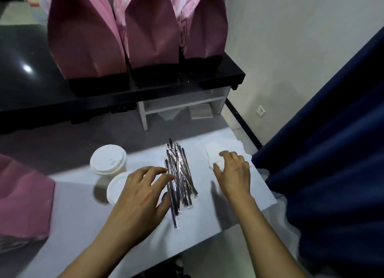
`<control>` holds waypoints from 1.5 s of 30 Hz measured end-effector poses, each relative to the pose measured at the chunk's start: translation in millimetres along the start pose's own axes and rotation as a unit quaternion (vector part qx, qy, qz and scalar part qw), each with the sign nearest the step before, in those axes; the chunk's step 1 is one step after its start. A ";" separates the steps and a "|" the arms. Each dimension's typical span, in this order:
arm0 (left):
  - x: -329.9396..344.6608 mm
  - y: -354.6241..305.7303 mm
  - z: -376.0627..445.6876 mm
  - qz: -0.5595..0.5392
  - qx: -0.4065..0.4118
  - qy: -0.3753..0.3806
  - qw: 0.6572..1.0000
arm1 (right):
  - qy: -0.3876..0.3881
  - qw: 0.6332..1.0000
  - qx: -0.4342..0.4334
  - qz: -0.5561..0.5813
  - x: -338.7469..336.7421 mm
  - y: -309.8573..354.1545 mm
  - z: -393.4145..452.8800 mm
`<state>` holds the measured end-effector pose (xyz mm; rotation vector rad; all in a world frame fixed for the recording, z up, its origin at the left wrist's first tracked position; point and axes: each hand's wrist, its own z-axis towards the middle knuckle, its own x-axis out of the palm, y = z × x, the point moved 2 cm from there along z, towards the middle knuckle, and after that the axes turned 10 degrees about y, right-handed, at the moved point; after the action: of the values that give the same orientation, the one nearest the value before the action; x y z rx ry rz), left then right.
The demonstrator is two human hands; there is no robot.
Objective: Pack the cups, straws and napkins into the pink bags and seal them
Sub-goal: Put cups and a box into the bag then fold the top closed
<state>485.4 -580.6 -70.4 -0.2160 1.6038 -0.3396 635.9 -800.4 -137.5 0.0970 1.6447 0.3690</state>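
1. Bags first: three filled pink ones stand on the black counter, well beyond both your hands, and a flat stack of pink bags lies far out to the left of your left hand.

2. Table under your hands holds all the loose stock, so I judge you are at the gathering step, collecting one set of items before a fresh bag is opened.

3. Cups: two lidded white ones sit just left of your left hand, the nearer one partly hidden behind your knuckles.

4. Straws: the wrapped pile lies between your hands, touching the fingertips of your left.

5. Napkins: the white stack sits under and just ahead of your right hand.

6. Your left hand is spread, fingers reaching onto the pile's left edge and the thumb low beside it; nothing is pinched yet.

7. Your right hand lies on the napkins with fingers bent; whether a sheet is actually pinched I cannot tell.

8. Next move, as I judge it: close finger and thumb on one straw, peel off only the top napkin, then carry both left toward the flat bags.
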 end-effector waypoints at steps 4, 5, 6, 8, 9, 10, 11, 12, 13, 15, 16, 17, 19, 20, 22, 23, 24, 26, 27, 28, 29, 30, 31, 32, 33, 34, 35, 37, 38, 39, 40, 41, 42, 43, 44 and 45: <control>2.6 -6.8 9.3 0.010 -0.008 -0.005 1.000 | 0.056 0.995 0.057 -0.067 21.3 -38.1 27.6; 2.9 -6.5 11.9 0.010 -0.010 -0.007 1.000 | 0.056 0.994 0.052 -0.075 25.8 -42.6 29.5; 3.1 -5.8 14.9 0.009 -0.014 -0.007 1.000 | 0.048 0.995 0.044 -0.076 29.7 -45.8 30.6; 4.6 -5.1 21.5 0.007 -0.022 -0.005 1.000 | 0.033 0.996 0.036 -0.074 32.0 -50.4 31.0; 5.5 -5.6 24.7 0.006 -0.024 -0.003 1.000 | 0.024 0.997 0.035 -0.071 31.1 -53.2 31.5; 6.1 -6.8 27.8 0.006 -0.025 -0.001 1.000 | 0.018 0.998 0.032 -0.060 28.8 -56.2 32.2; 6.5 -8.5 30.5 0.006 -0.024 0.000 1.000 | 0.011 0.999 0.029 -0.042 25.1 -58.5 32.8; 6.5 -10.4 32.9 0.005 -0.024 0.001 1.000 | -0.001 0.999 0.024 -0.022 20.3 -60.0 33.0; 6.2 -12.3 34.9 0.004 -0.024 0.002 1.000 | -0.017 1.000 0.021 0.000 14.2 -60.7 33.0; 4.9 -15.7 37.5 0.001 -0.024 -0.002 1.000 | -0.058 0.997 0.012 0.045 1.0 -61.6 31.6; 4.4 -16.7 38.4 0.000 -0.025 -0.004 1.000 | -0.080 0.995 0.007 0.057 -5.4 -62.0 30.9; 4.1 -17.4 38.7 0.000 -0.026 -0.005 1.000 | -0.099 0.993 -0.001 0.058 -11.9 -61.6 30.0; 4.3 -18.3 38.9 -0.001 -0.028 -0.006 1.000 | -0.117 0.992 -0.023 0.049 -21.3 -61.3 30.3; 4.7 -18.6 39.1 -0.001 -0.028 -0.005 1.000 | -0.109 0.992 -0.035 0.047 -22.2 -61.5 31.8; 6.3 -18.8 39.2 -0.001 -0.029 -0.001 1.000 | -0.020 0.997 -0.052 0.059 -16.4 -60.1 34.0; 6.9 -18.9 39.1 -0.001 -0.029 0.001 1.000 | 0.045 0.994 -0.059 0.077 -10.1 -58.1 33.5; 7.2 -19.1 39.0 -0.001 -0.030 0.002 1.000 | 0.106 0.987 -0.060 0.100 -5.1 -55.7 31.6; 7.6 -19.9 38.7 0.000 -0.031 0.003 1.000 | 0.192 0.970 -0.051 0.137 0.5 -52.6 28.1; 7.6 -20.0 38.2 0.000 -0.034 0.003 0.999 | 0.206 0.967 -0.049 0.145 1.3 -52.0 28.0; 7.8 -19.9 37.6 -0.001 -0.036 0.003 0.999 | 0.193 0.970 -0.052 0.140 1.1 -52.2 29.8; 8.2 -19.8 36.8 -0.003 -0.038 0.004 0.999 | 0.156 0.978 -0.061 0.124 0.6 -53.0 33.8; 8.9 -19.7 36.0 -0.004 -0.040 0.005 0.999 | 0.115 0.986 -0.074 0.098 1.3 -54.0 39.0; 9.7 -19.7 35.0 -0.004 -0.042 0.007 0.999 | 0.084 0.990 -0.089 0.072 2.4 -53.7 44.9; 10.6 -19.8 34.1 -0.004 -0.044 0.008 0.999 | 0.070 0.991 -0.102 0.047 3.8 -52.1 51.7; 11.4 -20.1 33.5 -0.004 -0.044 0.010 0.999 | 0.077 0.991 -0.109 0.019 6.0 -50.2 59.0; 11.8 -20.5 33.1 -0.003 -0.044 0.011 0.999 | 0.095 0.990 -0.108 -0.008 8.3 -48.1 65.6; 11.7 -20.9 33.0 -0.003 -0.043 0.011 0.999 | 0.113 0.987 -0.106 -0.034 11.7 -46.6 71.1; 10.0 -21.1 33.0 -0.004 -0.046 0.010 0.999 | 0.119 0.984 -0.118 -0.065 17.5 -45.5 78.5; 9.1 -20.7 32.9 -0.005 -0.048 0.008 0.999 | 0.110 0.983 -0.131 -0.070 18.9 -45.2 80.1; 8.2 -20.2 32.5 -0.006 -0.049 0.006 0.999 | 0.099 0.982 -0.142 -0.073 19.2 -44.5 80.6; 7.8 -19.4 32.0 -0.007 -0.050 0.004 0.999 | 0.085 0.982 -0.149 -0.074 19.0 -44.4 80.2; 7.8 -18.7 31.6 -0.007 -0.052 0.004 0.999 | 0.067 0.983 -0.157 -0.067 18.2 -45.0 79.1; 8.3 -17.9 31.7 -0.006 -0.052 0.005 0.999 | 0.043 0.984 -0.164 -0.057 16.6 -46.2 77.7; 9.2 -17.2 32.0 -0.005 -0.053 0.006 0.999 | 0.018 0.984 -0.169 -0.048 14.3 -47.7 75.8; 10.2 -16.7 32.6 -0.003 -0.053 0.007 0.999 | -0.006 0.984 -0.174 -0.045 11.5 -49.3 74.1; 10.9 -16.7 33.5 -0.003 -0.052 0.007 0.999 | -0.025 0.982 -0.179 -0.047 8.6 -50.7 72.3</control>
<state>516.9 -602.8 -76.1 -0.2989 1.6374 -0.2620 713.7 -832.8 -165.3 -0.2387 1.5031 0.5783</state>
